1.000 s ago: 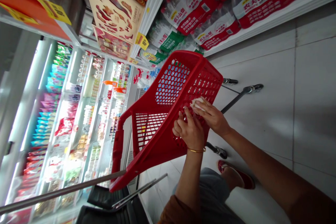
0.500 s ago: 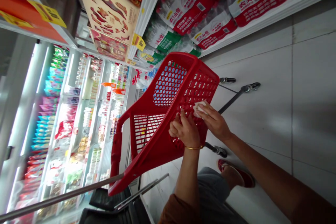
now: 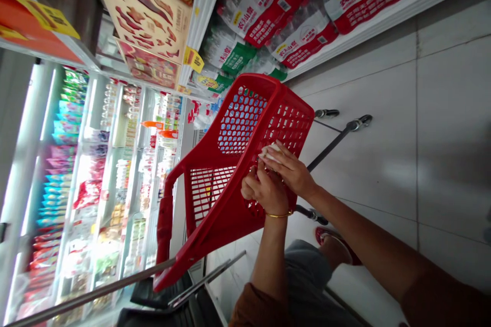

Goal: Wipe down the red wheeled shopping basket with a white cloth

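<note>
Supermarket aisle; pale grey tiled floor (image 3: pixel 376 173) under red plastic shopping cart (image 3: pixel 233 230). Right hand (image 3: pixel 293 169) grasping crumpled white wad (image 3: pixel 271 150) at cart's perforated side. Left hand (image 3: pixel 268 191), gold bracelet (image 3: pixel 279 214) at wrist, beside same side, fingers partly curled; cannot tell whether gripping anything. Red-labelled clear plastic bottles (image 3: pixel 268 5) shelved beyond cart.

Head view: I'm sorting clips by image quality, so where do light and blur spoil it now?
Head view: the lit shelf goods are washed out and soft; head view: the floor carries a pale sheen; head view: the red cart reads clearly, but the white wad in the right hand lacks fine detail.
</note>
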Demonstrator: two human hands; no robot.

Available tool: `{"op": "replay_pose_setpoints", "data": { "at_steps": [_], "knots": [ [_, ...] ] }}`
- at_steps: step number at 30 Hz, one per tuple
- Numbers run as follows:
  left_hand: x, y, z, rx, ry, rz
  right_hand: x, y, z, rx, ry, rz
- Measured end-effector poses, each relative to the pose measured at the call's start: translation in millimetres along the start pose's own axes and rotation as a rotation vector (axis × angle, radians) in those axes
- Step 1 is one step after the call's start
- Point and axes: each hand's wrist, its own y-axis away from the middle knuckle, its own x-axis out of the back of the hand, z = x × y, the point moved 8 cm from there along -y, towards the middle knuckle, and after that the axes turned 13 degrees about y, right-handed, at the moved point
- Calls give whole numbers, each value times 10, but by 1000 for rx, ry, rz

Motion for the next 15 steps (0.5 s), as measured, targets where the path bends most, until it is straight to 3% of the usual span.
{"op": "replay_pose_setpoints", "data": {
  "at_steps": [8,15],
  "knots": [
    [-19,11,25,-7,-19,14,-31,386,193,-82,17,37],
    [-32,55,12,-22,-20,69,-2,557,290,-124,10,42]
  ]
}}
